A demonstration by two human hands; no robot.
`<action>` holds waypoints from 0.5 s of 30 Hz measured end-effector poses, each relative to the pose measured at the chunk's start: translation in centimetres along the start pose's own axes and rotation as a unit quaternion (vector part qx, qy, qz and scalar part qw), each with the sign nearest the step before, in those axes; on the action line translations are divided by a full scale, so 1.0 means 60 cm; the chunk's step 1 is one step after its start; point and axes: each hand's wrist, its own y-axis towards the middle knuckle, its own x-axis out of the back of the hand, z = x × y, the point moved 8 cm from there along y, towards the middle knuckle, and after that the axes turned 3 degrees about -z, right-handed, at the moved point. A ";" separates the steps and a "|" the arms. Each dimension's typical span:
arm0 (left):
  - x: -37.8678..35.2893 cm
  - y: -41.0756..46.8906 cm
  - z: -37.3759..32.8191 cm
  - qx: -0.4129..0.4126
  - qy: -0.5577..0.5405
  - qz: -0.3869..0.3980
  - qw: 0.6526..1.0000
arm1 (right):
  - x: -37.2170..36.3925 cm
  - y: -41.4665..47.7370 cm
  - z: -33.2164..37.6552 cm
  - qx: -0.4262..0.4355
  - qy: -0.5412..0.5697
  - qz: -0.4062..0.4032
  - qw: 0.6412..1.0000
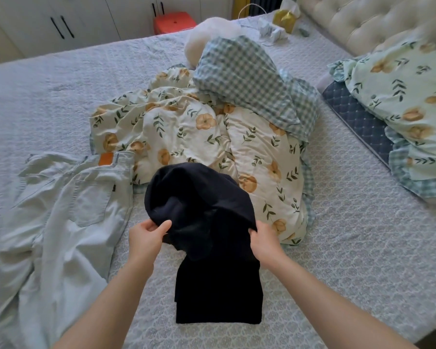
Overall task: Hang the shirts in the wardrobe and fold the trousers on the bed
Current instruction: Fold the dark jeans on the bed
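From my remote seat I saw a bed (350, 248) covered by a pale quilted coverlet, filling nearly the whole view. A crumpled floral duvet (181, 127) lay heaped in the middle of it, with a green gingham pillow (239, 79) resting on its far side and a white cushion (207, 34) just behind that. A floral pillow (408, 96) lay at the right edge, against a cream tufted headboard (350, 21). Along the far wall stood white wardrobe doors (35, 23) with dark handles, and a red stool (174, 22) stood beside the bed. A yellow bag (286, 20) sat on the far corner of the mattress.

Pale blue jeans (61, 210) lay spread out, pocket side up, on the left of the bed, their waistband touching the duvet.

The dark navy trousers (212, 293) were in front of me, near the bed's front edge. Their lower part lay flat on the coverlet as a neat rectangle, while the upper part was raised and billowed over the duvet's near edge.

Both bare forearms reached forward. My left hand (146, 238) pinched the raised cloth's left edge between thumb and curled fingers. My right hand (264, 241) gripped the right edge, fingers tucked under the fabric, with the cloth stretched between the two hands.
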 end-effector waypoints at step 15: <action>0.018 -0.277 -0.311 -0.112 -0.029 0.185 0.976 | 0.109 -0.299 0.091 0.127 0.101 0.026 0.986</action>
